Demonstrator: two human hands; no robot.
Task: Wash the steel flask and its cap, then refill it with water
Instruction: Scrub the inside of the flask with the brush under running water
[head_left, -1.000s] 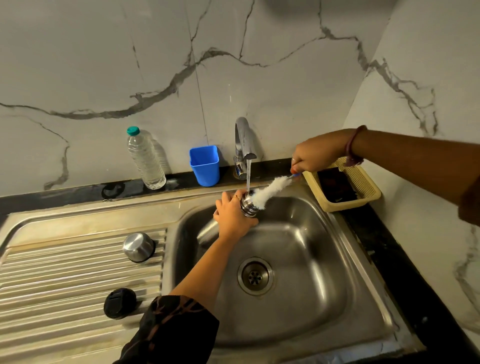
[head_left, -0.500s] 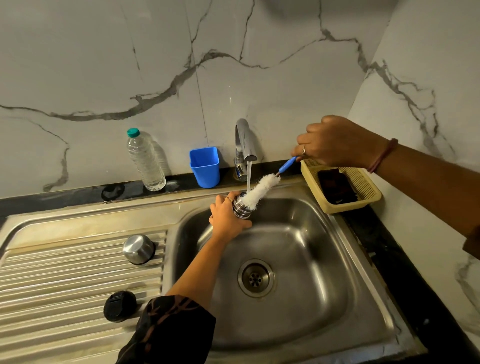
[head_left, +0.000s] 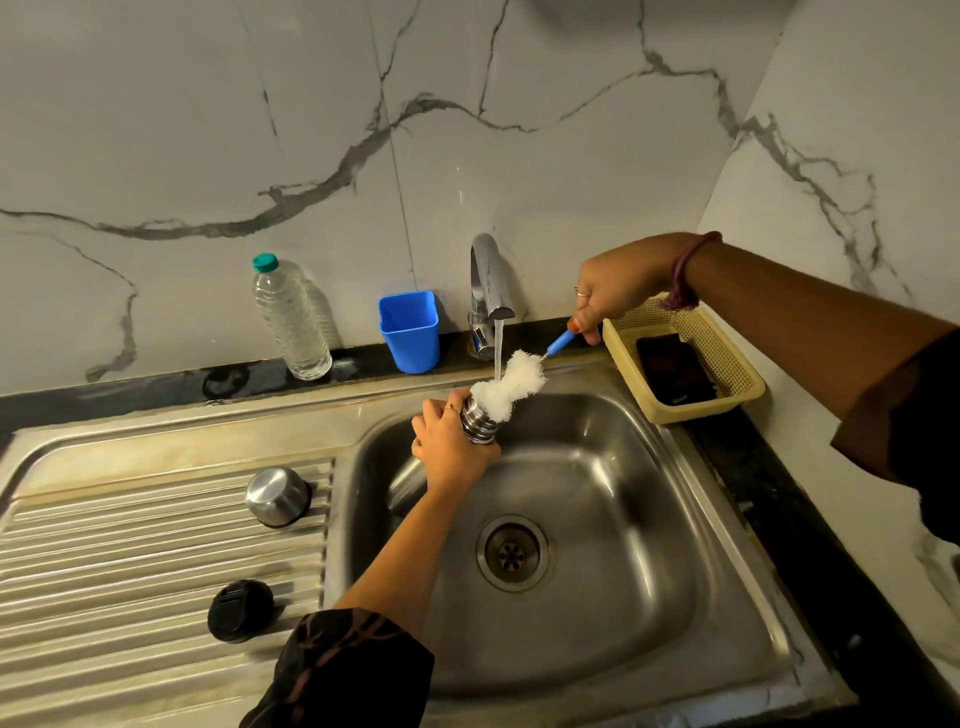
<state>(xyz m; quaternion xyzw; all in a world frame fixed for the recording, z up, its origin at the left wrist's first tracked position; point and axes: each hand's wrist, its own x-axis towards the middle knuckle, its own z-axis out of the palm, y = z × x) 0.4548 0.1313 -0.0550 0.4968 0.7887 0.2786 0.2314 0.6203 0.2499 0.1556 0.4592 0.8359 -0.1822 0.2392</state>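
1. The left hand (head_left: 451, 441) has its grip wrapped around the neck of the steel flask (head_left: 479, 427), holding it tilted over the sink (head_left: 649, 519), just below the tap (head_left: 487, 283).
2. The right hand (head_left: 621, 283) pinches the blue handle of the bottle brush (head_left: 511, 384); its white bristles sit at the flask's mouth, mostly outside.
3. A thin stream of water (head_left: 498, 348) falls from the tap onto the bristles.
4. The steel cap (head_left: 277, 496) stands on the draining board left of the sink, with the black lid (head_left: 240, 610) nearer the camera.
5. Left of the tap stand a blue cup (head_left: 410, 330) and a plastic bottle (head_left: 290, 317); a yellow basket (head_left: 727, 358) lies to its right.
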